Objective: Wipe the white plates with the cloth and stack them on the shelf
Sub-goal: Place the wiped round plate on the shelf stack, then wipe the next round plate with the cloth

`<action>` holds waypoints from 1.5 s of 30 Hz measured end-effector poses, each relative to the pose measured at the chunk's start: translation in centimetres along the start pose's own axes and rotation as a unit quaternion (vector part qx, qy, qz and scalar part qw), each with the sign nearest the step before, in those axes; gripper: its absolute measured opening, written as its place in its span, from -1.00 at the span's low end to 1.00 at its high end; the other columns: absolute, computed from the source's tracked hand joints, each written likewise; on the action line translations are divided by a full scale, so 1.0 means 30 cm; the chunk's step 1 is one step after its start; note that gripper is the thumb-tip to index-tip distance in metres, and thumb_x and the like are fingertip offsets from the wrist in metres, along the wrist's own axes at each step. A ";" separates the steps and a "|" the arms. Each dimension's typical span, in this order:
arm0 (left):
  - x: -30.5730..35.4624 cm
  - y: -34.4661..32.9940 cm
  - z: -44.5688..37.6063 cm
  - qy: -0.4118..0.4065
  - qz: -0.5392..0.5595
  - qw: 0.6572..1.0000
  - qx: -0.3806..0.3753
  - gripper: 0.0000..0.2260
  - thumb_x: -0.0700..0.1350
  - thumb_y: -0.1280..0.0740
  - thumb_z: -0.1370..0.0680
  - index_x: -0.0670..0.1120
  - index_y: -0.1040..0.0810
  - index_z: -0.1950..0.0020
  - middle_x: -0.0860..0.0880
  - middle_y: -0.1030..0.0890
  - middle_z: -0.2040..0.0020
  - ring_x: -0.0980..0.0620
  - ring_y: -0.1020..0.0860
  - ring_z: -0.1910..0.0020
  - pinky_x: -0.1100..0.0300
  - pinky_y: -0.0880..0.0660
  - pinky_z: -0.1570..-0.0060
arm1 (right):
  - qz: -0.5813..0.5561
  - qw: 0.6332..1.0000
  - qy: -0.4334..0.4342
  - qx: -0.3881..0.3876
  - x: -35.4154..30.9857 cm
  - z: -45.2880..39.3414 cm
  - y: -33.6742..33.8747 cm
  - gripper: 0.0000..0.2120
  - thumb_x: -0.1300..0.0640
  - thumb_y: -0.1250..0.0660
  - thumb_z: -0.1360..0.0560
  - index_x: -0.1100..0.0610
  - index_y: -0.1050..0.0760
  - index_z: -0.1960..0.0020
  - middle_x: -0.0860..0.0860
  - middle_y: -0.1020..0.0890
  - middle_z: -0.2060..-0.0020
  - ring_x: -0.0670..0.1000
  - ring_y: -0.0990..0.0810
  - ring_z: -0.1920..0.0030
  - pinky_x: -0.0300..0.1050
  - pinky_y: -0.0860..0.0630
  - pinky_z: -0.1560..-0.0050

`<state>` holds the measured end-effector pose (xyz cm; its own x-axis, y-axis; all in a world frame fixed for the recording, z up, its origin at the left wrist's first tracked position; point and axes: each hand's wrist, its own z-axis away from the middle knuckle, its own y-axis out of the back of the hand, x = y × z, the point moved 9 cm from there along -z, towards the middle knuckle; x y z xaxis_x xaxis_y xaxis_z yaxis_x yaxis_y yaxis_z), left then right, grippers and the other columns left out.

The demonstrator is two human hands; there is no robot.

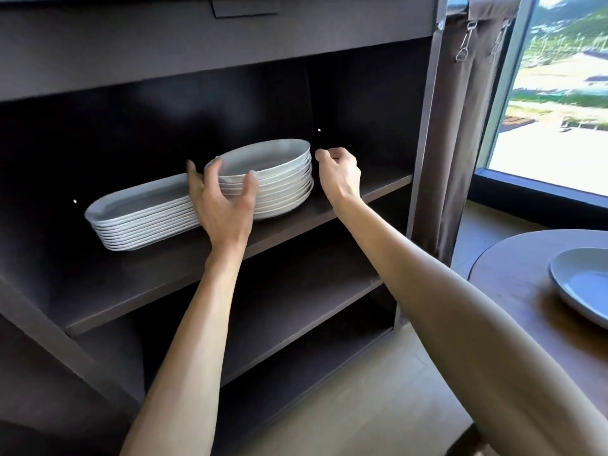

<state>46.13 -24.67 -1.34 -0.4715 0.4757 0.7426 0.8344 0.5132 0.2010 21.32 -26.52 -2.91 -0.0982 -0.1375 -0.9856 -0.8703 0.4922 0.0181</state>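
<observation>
A stack of several round white plates (279, 179) stands on the dark shelf (345, 202). To its left lies a stack of several oblong white plates (141, 218). My left hand (223, 199) is spread in front of the round stack, fingers near its left rim, holding nothing. My right hand (339, 174) hovers just right of the stack with loosely curled fingers, apart from the plates. One more white plate (582, 284) sits on the round wooden table (513, 274) at the right. No cloth is in view.
The dark cabinet has a lower shelf (296, 311) beneath. A brown curtain (460, 126) hangs at the cabinet's right side, next to a window (559, 110). Light wooden floor (378, 390) lies below.
</observation>
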 end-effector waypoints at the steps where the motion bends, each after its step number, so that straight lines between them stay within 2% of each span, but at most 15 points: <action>1: 0.018 0.011 0.016 -0.015 0.012 1.000 0.019 -0.56 0.09 -0.40 -0.53 -0.08 -0.55 -0.36 -0.23 -0.18 -0.64 -0.09 -0.14 -0.63 0.52 0.04 -0.36 | 0.023 1.000 0.005 0.016 -0.008 0.007 0.065 -0.69 0.01 -0.28 -0.58 0.13 -0.55 -0.25 0.03 -0.64 -0.08 0.03 -0.61 -0.10 -0.05 -0.55 -0.15; 3: 0.052 0.038 0.058 -0.037 0.048 0.996 0.068 -0.66 0.00 -0.39 -0.56 -0.14 -0.60 -0.27 -0.26 -0.26 -0.59 -0.13 -0.21 -0.60 0.54 0.00 -0.39 | 0.049 0.998 0.020 0.037 -0.027 0.022 0.184 -0.81 0.10 -0.30 -0.54 0.10 -0.60 -0.10 0.02 -0.69 0.03 0.01 -0.66 -0.01 -0.07 -0.60 -0.10; 6: 0.146 0.010 0.165 -0.068 0.122 0.984 0.107 -0.88 -0.14 -0.37 -0.55 -0.17 -0.62 -0.01 -0.17 -0.50 -0.41 -0.06 -0.44 -0.44 0.16 -0.30 -0.47 | 0.066 0.993 0.022 0.095 -0.027 0.093 0.413 -0.86 0.15 -0.28 -0.50 0.02 -0.61 0.12 0.00 -0.72 0.20 0.00 -0.70 0.11 -0.08 -0.65 -0.01; 8: 0.237 -0.052 0.254 -0.055 0.168 0.981 0.081 -0.94 -0.15 -0.35 -0.55 -0.06 -0.59 0.12 -0.03 -0.58 -0.27 0.06 -0.53 -0.30 0.00 -0.48 -0.29 | 0.091 0.987 0.019 0.131 0.003 0.157 0.555 -0.86 0.13 -0.29 -0.50 0.00 -0.63 0.14 -0.01 -0.72 0.19 0.00 -0.71 0.10 -0.05 -0.66 -0.04; 10: 0.341 -0.151 0.384 -0.046 0.207 0.977 0.003 -0.89 -0.15 -0.34 -0.56 0.00 -0.58 0.16 0.00 -0.64 -0.15 0.11 -0.59 -0.15 0.08 -0.55 -0.10 | 0.132 0.975 0.012 0.178 0.052 0.250 0.723 -0.84 0.12 -0.31 -0.53 0.06 -0.68 0.08 -0.02 -0.70 0.17 -0.01 -0.69 0.09 -0.11 -0.64 0.01; 13: 0.456 -0.313 0.626 -0.031 0.226 0.963 -0.146 -0.89 -0.15 -0.36 -0.57 -0.06 -0.67 0.12 0.03 -0.69 0.03 0.12 -0.63 0.01 0.07 -0.58 -0.01 | 0.221 0.946 -0.015 0.239 0.124 0.402 0.978 -0.81 0.16 -0.29 -0.57 0.17 -0.67 -0.03 0.04 -0.68 0.11 0.02 -0.62 0.06 -0.21 -0.43 0.12; 16: 0.520 -0.458 0.877 -0.025 0.187 0.935 -0.299 -0.85 -0.12 -0.36 -0.60 -0.07 -0.71 0.10 0.04 -0.69 0.21 0.07 -0.63 0.18 0.08 -0.56 0.11 | 0.282 0.909 -0.087 0.293 0.243 0.552 1.206 -0.78 0.15 -0.28 -0.50 0.17 -0.66 -0.05 0.14 -0.69 0.00 0.18 -0.61 -0.09 -0.10 -0.45 -0.03; 18: 0.564 -0.538 1.053 -0.032 0.153 0.903 -0.400 -0.75 -0.08 -0.32 -0.65 -0.12 -0.68 0.16 0.02 -0.65 0.27 0.01 -0.59 0.24 0.08 -0.51 0.19 | 0.346 0.872 -0.127 0.321 0.309 0.644 1.344 -0.70 0.10 -0.26 -0.44 0.13 -0.64 -0.10 0.19 -0.66 -0.11 0.26 -0.53 -0.24 0.05 -0.45 -0.23; 21: 0.610 -0.621 1.286 -0.059 0.106 0.852 -0.510 -0.75 -0.05 -0.30 -0.67 -0.09 -0.68 0.13 -0.05 -0.67 0.18 -0.10 -0.63 0.08 0.06 -0.49 0.07 | 0.496 0.792 -0.186 0.303 0.408 0.781 1.501 -0.54 0.06 -0.28 -0.49 0.10 -0.49 -0.38 0.22 -0.43 -0.42 0.25 -0.27 -0.48 0.22 -0.16 -0.47; 23: 0.628 -0.663 1.411 -0.089 0.069 0.832 -0.543 -0.78 -0.05 -0.35 -0.63 -0.11 -0.70 -0.18 -0.08 -0.70 -0.16 -0.07 -0.60 -0.23 0.13 -0.45 -0.22 | 0.554 0.764 -0.213 0.255 0.490 0.853 1.566 -0.42 -0.01 -0.23 -0.56 0.05 -0.26 -0.57 0.18 -0.16 -0.60 0.20 -0.05 -0.61 0.30 0.02 -0.54; 25: 0.625 -0.698 1.504 -0.108 0.048 0.816 -0.566 -0.65 -0.04 -0.39 -0.61 -0.11 -0.60 -0.37 -0.09 -0.60 -0.36 -0.06 -0.51 -0.38 0.17 -0.35 -0.35 | 0.568 0.757 -0.232 0.225 0.562 0.897 1.599 -0.37 -0.08 -0.10 -0.63 0.01 -0.04 -0.65 0.12 0.07 -0.65 0.16 0.14 -0.64 0.29 0.11 -0.55; 27: 0.617 -0.722 1.585 -0.130 0.024 0.812 -0.569 -0.62 -0.03 -0.39 -0.61 -0.10 -0.56 -0.41 -0.11 -0.55 -0.40 -0.10 -0.44 -0.41 0.12 -0.32 -0.37 | 0.568 0.752 -0.241 0.231 0.587 0.911 1.625 -0.37 -0.10 -0.02 -0.65 -0.01 0.06 -0.67 0.10 0.17 -0.65 0.15 0.20 -0.64 0.28 0.12 -0.56; 32: 0.604 -0.716 1.630 -0.177 0.000 0.848 -0.500 -0.69 -0.03 -0.39 -0.56 -0.12 -0.65 -0.26 -0.14 -0.60 -0.28 -0.15 -0.48 -0.33 0.04 -0.38 -0.30 | 0.573 0.747 -0.235 0.243 0.615 0.904 1.640 -0.35 -0.14 0.02 -0.64 -0.03 0.09 -0.67 0.08 0.20 -0.65 0.14 0.24 -0.63 0.30 0.10 -0.53; 35: 0.610 -0.714 1.635 -0.181 0.000 0.848 -0.499 -0.69 -0.02 -0.37 -0.54 -0.12 -0.66 -0.22 -0.13 -0.62 -0.26 -0.15 -0.49 -0.31 0.06 -0.38 -0.28 | 0.570 0.751 -0.232 0.238 0.626 0.909 1.646 -0.35 -0.14 0.02 -0.63 -0.03 0.10 -0.67 0.08 0.21 -0.65 0.14 0.25 -0.63 0.31 0.10 -0.53; 45: 0.589 -0.863 1.500 0.060 0.037 0.868 -0.491 -0.68 -0.10 -0.36 -0.56 -0.08 -0.60 -0.32 -0.09 -0.69 -0.18 -0.11 -0.62 -0.19 0.12 -0.49 -0.21 | 0.562 0.761 -0.210 0.246 0.604 0.916 1.638 -0.39 -0.12 -0.02 -0.63 -0.04 -0.06 -0.65 0.09 0.13 -0.65 0.13 0.19 -0.64 0.32 0.05 -0.53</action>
<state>3.34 2.58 -22.17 -0.4216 0.3738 0.8262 0.7302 -0.4003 0.5537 -9.97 18.77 -24.51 -0.3949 0.8443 -0.3622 -0.0525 0.3728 0.9264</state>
